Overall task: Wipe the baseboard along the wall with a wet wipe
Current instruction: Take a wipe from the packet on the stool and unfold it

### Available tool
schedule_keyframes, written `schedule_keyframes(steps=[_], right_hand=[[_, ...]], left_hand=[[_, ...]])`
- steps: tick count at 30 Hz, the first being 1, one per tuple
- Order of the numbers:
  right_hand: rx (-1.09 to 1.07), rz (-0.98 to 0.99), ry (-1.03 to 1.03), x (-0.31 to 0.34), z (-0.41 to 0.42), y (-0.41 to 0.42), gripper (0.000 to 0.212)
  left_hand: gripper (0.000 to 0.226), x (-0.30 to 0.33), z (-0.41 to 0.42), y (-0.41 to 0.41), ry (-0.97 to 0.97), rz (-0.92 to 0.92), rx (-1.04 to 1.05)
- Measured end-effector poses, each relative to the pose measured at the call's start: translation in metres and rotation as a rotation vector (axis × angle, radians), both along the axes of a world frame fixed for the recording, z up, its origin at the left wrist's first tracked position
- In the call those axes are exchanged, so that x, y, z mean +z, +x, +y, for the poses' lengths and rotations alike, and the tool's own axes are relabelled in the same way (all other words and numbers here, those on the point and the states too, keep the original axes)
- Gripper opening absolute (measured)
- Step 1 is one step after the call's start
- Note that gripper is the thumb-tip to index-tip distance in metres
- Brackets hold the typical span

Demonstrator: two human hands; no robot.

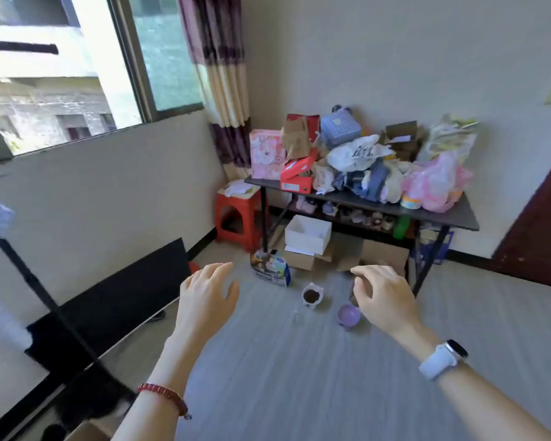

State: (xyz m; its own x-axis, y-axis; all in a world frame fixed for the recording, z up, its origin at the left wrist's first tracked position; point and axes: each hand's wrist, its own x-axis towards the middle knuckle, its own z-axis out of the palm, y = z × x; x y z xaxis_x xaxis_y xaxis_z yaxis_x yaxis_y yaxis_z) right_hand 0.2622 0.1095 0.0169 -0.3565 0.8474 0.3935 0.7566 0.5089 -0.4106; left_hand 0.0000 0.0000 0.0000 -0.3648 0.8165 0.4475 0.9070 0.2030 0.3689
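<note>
Head view: left hand (pixel 204 297) and right hand (pixel 384 300) spread empty mid-frame; next, fetch a wipe, reach baseboard (pixel 201 243).

A purple-and-cream banded fabric curtain (pixel 221 84) hangs far left, beside a red plastic stool (pixel 239 218), a pink floral cardboard box (pixel 267 159), a lilac round bowl (pixel 349 316) and a black baseboard strip (pixel 201 243).

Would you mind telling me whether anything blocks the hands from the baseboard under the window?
Yes. A black panel leans against that wall, covering much of the baseboard beside the left hand; only a stretch towards the red stool shows.
</note>
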Motion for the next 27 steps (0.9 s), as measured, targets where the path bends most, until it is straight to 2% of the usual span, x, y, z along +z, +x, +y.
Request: schedule_keyframes(steps=[6, 11, 16, 21, 27], right_hand=[[0.165, -0.104, -0.166, -0.042, 0.089, -0.144, 0.028], [0.196, -0.121, -0.251, -0.052, 0.176, -0.257, 0.031], [0.185, -0.131, -0.298, -0.048, 0.272, -0.321, 0.028], [0.195, -0.157, -0.330, -0.050, 0.383, -0.380, 0.032], [0.278, -0.210, -0.397, -0.060, 0.517, -0.468, 0.033]], left_hand=[[0.032, -0.043, 0.048, -0.119, -0.132, -0.121, 0.183], [0.032, -0.035, 0.138, -0.216, -0.163, -0.119, 0.181], [0.032, -0.024, 0.250, -0.289, -0.151, -0.130, 0.160], [0.036, -0.044, 0.368, -0.338, -0.231, -0.165, 0.104], [0.037, -0.057, 0.483, -0.408, -0.276, -0.312, 0.247]])
